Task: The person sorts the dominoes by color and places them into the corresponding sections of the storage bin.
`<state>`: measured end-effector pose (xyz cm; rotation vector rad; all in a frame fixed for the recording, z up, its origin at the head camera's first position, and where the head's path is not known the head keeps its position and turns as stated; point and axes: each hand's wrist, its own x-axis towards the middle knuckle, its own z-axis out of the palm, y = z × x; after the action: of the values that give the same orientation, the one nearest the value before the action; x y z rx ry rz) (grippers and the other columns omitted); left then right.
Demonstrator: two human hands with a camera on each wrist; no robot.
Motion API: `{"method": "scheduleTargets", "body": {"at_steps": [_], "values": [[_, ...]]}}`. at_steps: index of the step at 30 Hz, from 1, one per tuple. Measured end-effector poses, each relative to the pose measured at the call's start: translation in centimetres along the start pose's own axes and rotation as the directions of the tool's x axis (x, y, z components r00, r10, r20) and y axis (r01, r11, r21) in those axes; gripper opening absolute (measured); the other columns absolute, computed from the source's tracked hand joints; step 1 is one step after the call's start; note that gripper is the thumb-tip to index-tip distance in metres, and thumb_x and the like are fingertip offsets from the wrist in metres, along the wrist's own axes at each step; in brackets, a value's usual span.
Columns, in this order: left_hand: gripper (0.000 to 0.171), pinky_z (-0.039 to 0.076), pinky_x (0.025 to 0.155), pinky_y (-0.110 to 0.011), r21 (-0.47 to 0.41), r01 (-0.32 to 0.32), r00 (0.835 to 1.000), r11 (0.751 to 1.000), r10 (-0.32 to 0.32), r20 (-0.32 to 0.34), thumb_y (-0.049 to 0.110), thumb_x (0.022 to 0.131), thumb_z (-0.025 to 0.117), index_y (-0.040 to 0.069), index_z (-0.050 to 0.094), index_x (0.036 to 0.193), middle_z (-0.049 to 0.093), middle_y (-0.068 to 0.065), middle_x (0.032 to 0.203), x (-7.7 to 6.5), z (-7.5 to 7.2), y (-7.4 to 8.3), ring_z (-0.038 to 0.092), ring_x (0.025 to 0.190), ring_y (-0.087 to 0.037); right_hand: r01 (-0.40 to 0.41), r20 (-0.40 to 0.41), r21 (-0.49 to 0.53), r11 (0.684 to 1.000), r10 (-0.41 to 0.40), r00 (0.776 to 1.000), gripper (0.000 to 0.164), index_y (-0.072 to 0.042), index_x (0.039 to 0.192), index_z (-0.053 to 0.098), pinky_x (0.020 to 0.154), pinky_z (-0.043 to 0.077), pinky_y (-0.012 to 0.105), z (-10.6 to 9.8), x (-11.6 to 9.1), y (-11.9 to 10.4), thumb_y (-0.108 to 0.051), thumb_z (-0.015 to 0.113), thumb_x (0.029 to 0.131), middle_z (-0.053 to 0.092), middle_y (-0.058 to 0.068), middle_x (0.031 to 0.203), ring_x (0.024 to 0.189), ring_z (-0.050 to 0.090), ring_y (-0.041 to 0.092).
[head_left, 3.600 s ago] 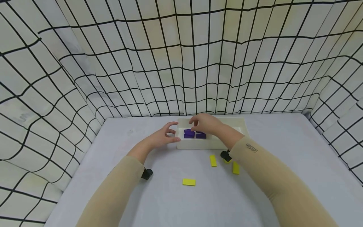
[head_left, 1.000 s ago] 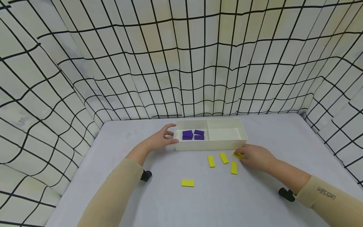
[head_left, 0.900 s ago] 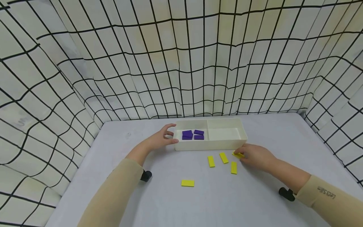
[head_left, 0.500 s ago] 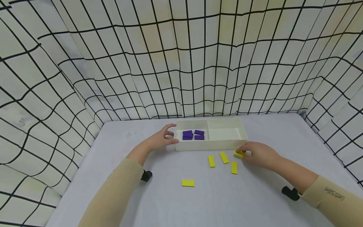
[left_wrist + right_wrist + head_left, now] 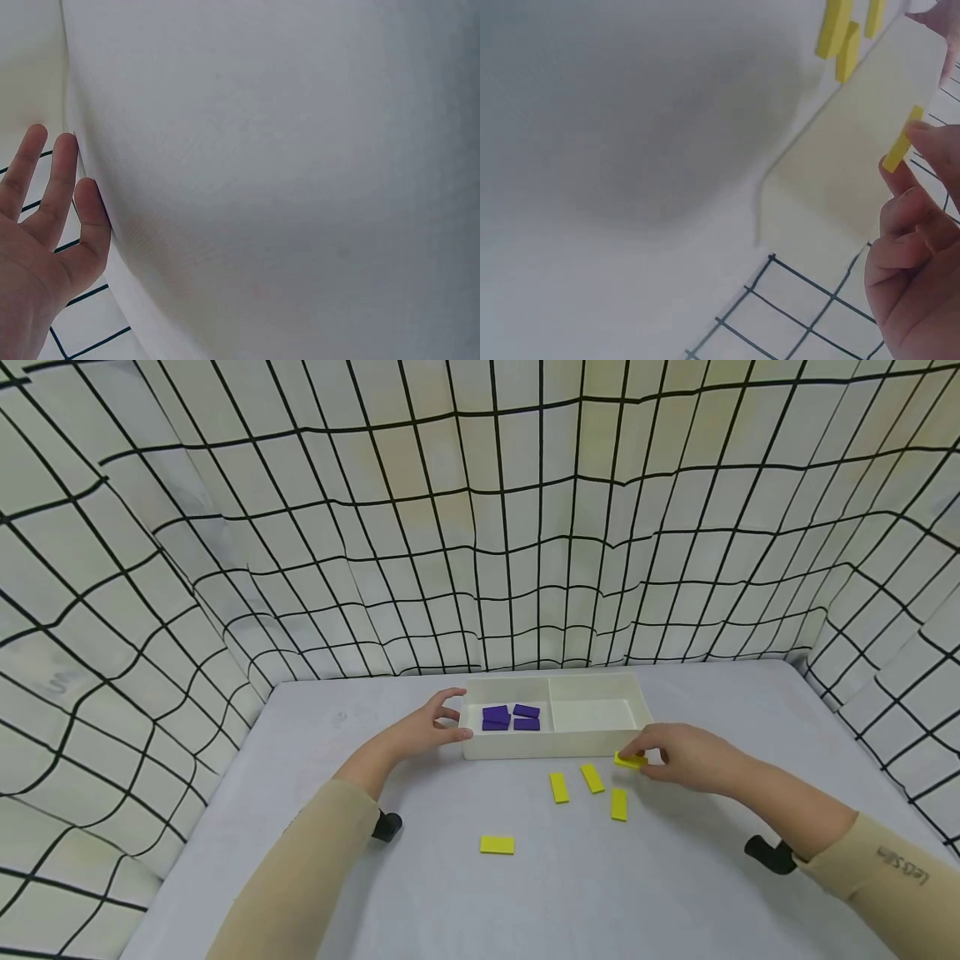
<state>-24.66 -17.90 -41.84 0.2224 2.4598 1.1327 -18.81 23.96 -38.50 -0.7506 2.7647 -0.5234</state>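
Observation:
My right hand [image 5: 690,758] pinches a yellow rectangular block [image 5: 630,761] between thumb and fingertip, in front of the right end of a white two-compartment box [image 5: 555,745]. In the right wrist view the same yellow block [image 5: 903,139] shows raised off the table, level with the box wall. My left hand [image 5: 423,727] rests at the box's left end, thumb by the front corner and fingers spread along the side. Several purple blocks [image 5: 496,713] lie in the box's left compartment; the right compartment [image 5: 592,714] shows a bare floor.
In front of the box lie yellow blocks [image 5: 558,787], one of them a yellow block [image 5: 497,845] nearer the person. A white cloth covers the table [image 5: 420,893]. Black netting [image 5: 525,527] over white walls encloses the back and sides.
My right hand went from inside the box's left compartment to a yellow block at the box's right front, pinched it and raised it slightly. The left hand stays at the box.

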Motion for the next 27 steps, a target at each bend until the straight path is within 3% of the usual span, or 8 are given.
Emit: {"method": "scheduleTargets", "body": {"at_steps": [11, 15, 27], "values": [[0.081, 0.034, 0.108, -0.060, -0.003, 0.002, 1.000, 1.000, -0.002, 0.007, 0.042, 0.092, 0.070, 0.038, 0.017, 0.154, 0.041, -0.013, 0.150, 0.2, -0.1, -0.1, 0.043, 0.136, -0.036, 0.057, -0.011, 0.001, 0.998, -0.057, 0.998, 0.029, -0.026, 0.114, 0.075, 0.062, 0.046, 0.028, -2.3, 1.3, -0.4, -0.011, 0.075, 0.088, 0.064, -0.010, 0.104, 0.077, 0.050, 0.015], [0.080, 0.032, 0.109, -0.060, -0.006, 0.009, 1.000, 1.000, -0.009, 0.004, 0.041, 0.092, 0.070, 0.039, 0.018, 0.153, 0.041, -0.013, 0.149, 0.1, 0.0, -0.1, 0.043, 0.137, -0.036, 0.040, -0.010, 0.008, 0.999, -0.040, 0.999, 0.029, -0.026, 0.115, 0.074, 0.063, 0.047, 0.029, -2.9, 2.1, -0.7, -0.012, 0.074, 0.089, 0.064, -0.008, 0.106, 0.079, 0.051, 0.016], [0.079, 0.033, 0.109, -0.059, -0.013, 0.001, 1.000, 1.000, -0.001, 0.003, 0.040, 0.093, 0.070, 0.039, 0.019, 0.153, 0.041, -0.013, 0.149, -0.2, 0.0, 0.1, 0.043, 0.137, -0.036, 0.080, 0.007, -0.087, 0.993, -0.080, 0.997, 0.028, -0.025, 0.116, 0.074, 0.079, 0.053, 0.036, -4.2, 5.7, -1.0, -0.012, 0.070, 0.091, 0.067, -0.005, 0.112, 0.092, 0.060, 0.019]]}}
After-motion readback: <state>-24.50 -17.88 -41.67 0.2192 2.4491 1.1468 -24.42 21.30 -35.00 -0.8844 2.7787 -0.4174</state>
